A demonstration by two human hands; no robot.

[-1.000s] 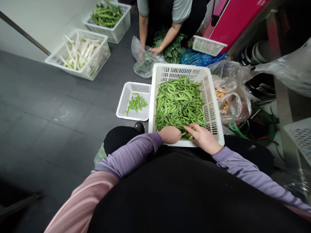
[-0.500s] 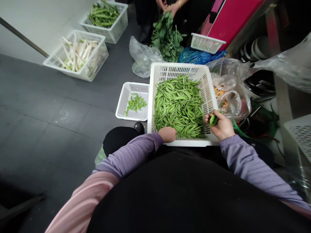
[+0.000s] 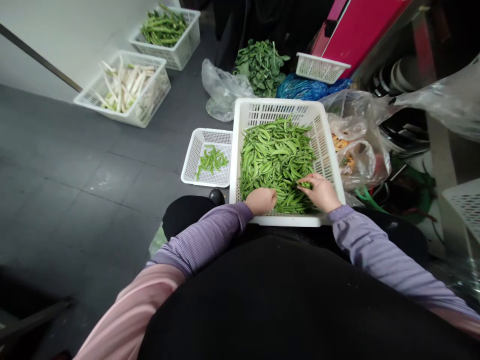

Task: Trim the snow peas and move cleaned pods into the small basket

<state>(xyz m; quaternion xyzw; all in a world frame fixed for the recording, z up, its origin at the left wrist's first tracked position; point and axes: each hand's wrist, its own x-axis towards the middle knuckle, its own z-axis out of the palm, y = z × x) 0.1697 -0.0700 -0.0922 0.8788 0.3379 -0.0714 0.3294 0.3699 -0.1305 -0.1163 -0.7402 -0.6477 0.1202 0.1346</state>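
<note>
A large white basket (image 3: 240, 107) stands before me, with a heap of green pea pods (image 3: 275, 155) in it. My left hand (image 3: 261, 201) is closed low over the near left part of the heap; what its fingers hold, if anything, is hidden. Over the near right part, my right hand (image 3: 319, 192) is closed round some pea pods, their green ends showing at the fingertips. Left of the large basket sits a small white basket (image 3: 187, 162), holding a few pods on its bottom.
Back left stand a crate of white-stemmed vegetables (image 3: 127, 116) and a crate of green stalks (image 3: 183, 52). Leafy greens (image 3: 260, 67), a clear plastic bag (image 3: 225, 90) and a blue bag (image 3: 302, 87) lie beyond the basket. Plastic bags (image 3: 356, 155) crowd its right side.
My right hand has moved left from the basket's right rim to over the pods, still gripping some. My left hand has shifted slightly. The other person's hands have left the view above the greens.
</note>
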